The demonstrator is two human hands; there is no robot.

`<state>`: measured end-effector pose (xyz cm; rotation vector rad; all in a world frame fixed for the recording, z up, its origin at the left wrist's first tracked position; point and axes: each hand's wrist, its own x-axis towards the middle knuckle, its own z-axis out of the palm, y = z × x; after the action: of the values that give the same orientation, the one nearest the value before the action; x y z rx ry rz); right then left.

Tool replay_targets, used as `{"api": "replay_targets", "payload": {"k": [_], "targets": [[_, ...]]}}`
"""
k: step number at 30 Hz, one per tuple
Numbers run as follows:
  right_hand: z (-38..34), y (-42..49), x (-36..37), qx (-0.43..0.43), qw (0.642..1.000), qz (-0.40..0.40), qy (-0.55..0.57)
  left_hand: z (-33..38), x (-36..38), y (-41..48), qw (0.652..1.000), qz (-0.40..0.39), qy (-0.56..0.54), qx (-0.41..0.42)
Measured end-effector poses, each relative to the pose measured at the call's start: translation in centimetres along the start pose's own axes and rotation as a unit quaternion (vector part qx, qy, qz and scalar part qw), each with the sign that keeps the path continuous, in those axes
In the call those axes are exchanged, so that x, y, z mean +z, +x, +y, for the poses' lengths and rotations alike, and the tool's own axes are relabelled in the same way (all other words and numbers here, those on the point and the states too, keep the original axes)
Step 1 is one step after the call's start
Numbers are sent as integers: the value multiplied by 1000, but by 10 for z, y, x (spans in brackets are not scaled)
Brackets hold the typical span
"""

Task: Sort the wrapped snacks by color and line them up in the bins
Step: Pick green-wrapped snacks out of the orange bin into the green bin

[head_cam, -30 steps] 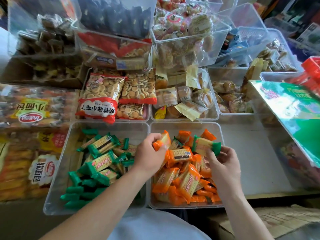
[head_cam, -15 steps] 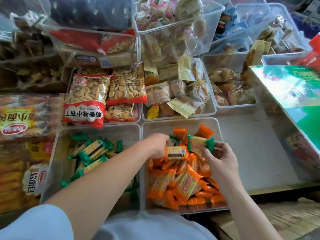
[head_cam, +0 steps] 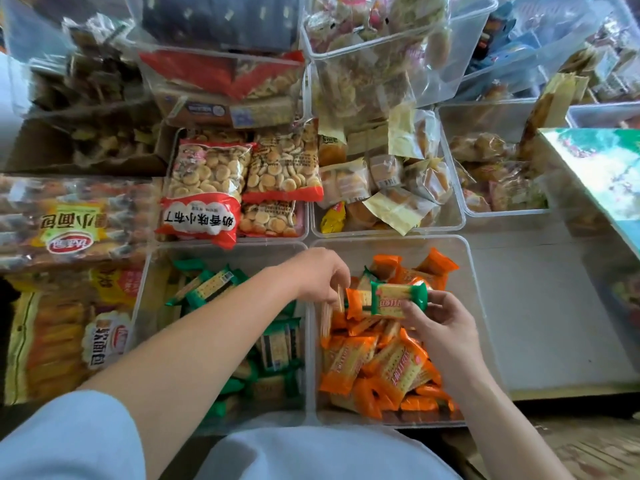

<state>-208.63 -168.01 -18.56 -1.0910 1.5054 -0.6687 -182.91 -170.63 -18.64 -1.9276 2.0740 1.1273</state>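
Two clear bins sit side by side in front of me. The left bin [head_cam: 147,282] holds green wrapped snacks [head_cam: 211,289]. Orange wrapped snacks [head_cam: 384,368] are piled in the right bin [head_cam: 467,271], with another green one [head_cam: 367,277] tucked among them at the back. My right hand [head_cam: 443,330] pinches a green snack [head_cam: 398,298] above the orange pile. My left hand [head_cam: 320,275] reaches across into the right bin, its blurred fingertips pointing down and gripping the end of an orange snack [head_cam: 356,301] just left of the green one.
Beyond the two bins are more clear bins of biscuit bags [head_cam: 207,188] and wrapped cakes [head_cam: 384,188]. Bread packs [head_cam: 69,230] lie at the left. A green box [head_cam: 602,168] juts in at the right, above a bare grey shelf [head_cam: 540,306].
My left hand moved right from the divider into the orange bin with the orange snack. The right hand kept hold of the green snack and shifted slightly left toward it.
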Motion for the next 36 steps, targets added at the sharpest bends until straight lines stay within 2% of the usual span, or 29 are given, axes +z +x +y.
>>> {"api": "replay_targets", "payload": {"k": [5,9,13,17,19,21,22,24,26,30,33,35,36], "targets": [[-3,-10,-5,-2,1000,5,14,-5,-2,-25,982,111,-152,-22],[-7,-20,-2,-11,999,27,32,5,14,-39,936,227,-264,-49],[-18,-30,-5,-45,993,91,67,40,27,-37,893,288,-344,-45],[-29,-38,-14,-69,986,120,95,67,36,-31,841,275,-465,-18],[-31,-42,-15,-60,987,98,114,71,41,-34,835,257,-486,-25],[-34,-45,-11,-53,990,42,127,74,44,-45,804,209,-556,-29],[-36,-48,-8,-48,991,2,123,74,45,-50,772,183,-608,-28],[-39,-50,2,-26,994,-74,75,65,45,-63,725,185,-662,-30],[-36,-48,11,-17,994,-104,-2,46,43,-77,731,246,-633,-66],[-28,-34,26,-24,994,-73,-71,-9,32,-111,797,341,-468,-172],[-26,-28,47,-21,988,-112,-106,-35,24,-128,877,315,-273,-237],[-20,-26,56,-23,982,-131,-132,-37,23,-130,906,289,-169,-259],[-18,-23,56,-25,982,-127,-137,-37,24,-128,910,292,-150,-252]]}}
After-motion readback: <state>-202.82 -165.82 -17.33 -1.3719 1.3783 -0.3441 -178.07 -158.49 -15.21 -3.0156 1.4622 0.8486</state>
